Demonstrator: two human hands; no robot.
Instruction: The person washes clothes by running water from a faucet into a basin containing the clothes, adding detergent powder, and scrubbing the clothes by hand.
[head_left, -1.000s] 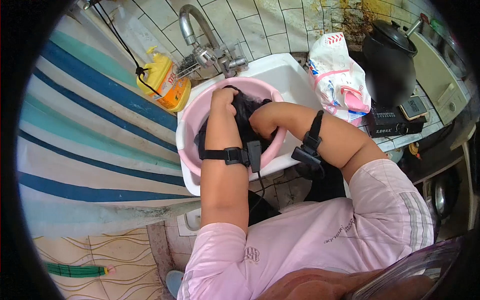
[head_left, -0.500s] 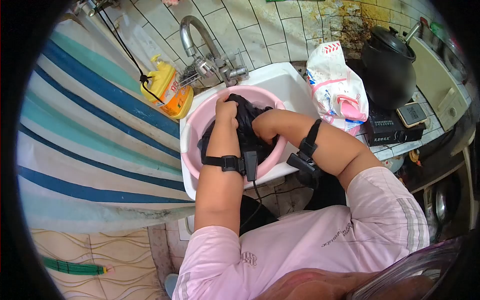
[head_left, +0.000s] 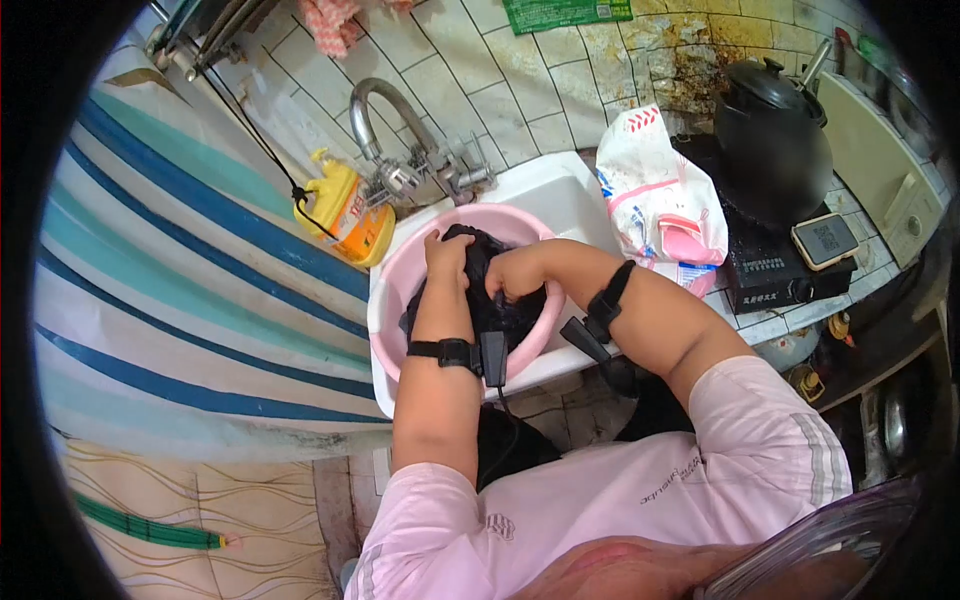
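Observation:
A dark, wet-looking cloth (head_left: 482, 262) lies bunched in a pink basin (head_left: 388, 290), which stands in the white sink. At the cloth's upper left edge, my left hand (head_left: 447, 255) has its fingers closed on the fabric. My right hand (head_left: 514, 272) is to the right of it, fingers curled and gripping another part of the same cloth. Both hands are inside the basin's rim. The lower part of the cloth is partly hidden by my left forearm and its strap.
The faucet (head_left: 385, 125) rises behind the basin. A yellow bottle (head_left: 345, 212) stands left, beside a striped curtain (head_left: 200, 250). To the right are a white bag (head_left: 660, 190), a black pot (head_left: 770, 150) on a stove, and a phone (head_left: 825, 240).
The view has shifted, showing more of the wall. My right hand has come up and closer to my left hand, with more of its fingers showing.

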